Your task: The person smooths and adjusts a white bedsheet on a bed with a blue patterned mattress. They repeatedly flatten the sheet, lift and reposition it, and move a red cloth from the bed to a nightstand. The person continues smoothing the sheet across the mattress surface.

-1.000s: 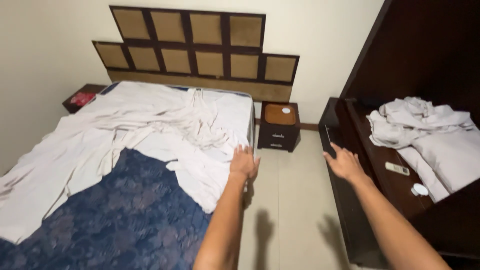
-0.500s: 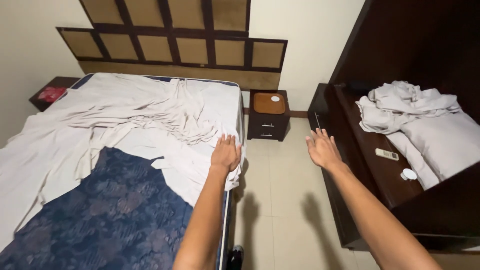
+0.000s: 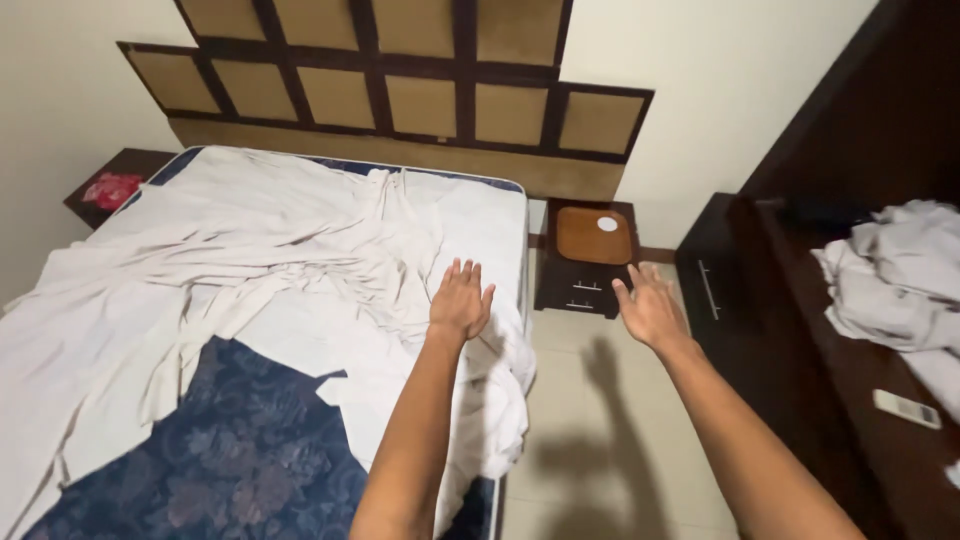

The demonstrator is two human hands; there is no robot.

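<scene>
I see left hand (image 3: 461, 299) fingers spread, empty, over white sheet (image 3: 300, 260) rumpled on bed (image 3: 505, 190) | right hand (image 3: 650, 310) fingers open, empty, above floor (image 3: 600, 440) near nightstand (image 3: 590, 260)

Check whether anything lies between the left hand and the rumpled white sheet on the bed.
Nothing visible does. The left hand, fingers spread, is directly over the white sheet near the mattress's right edge; touching or hovering, I cannot tell. The right hand is open over the floor beside the bed.

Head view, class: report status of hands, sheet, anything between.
Left hand open above white sheet. Right hand open over floor. Nothing between.
</scene>
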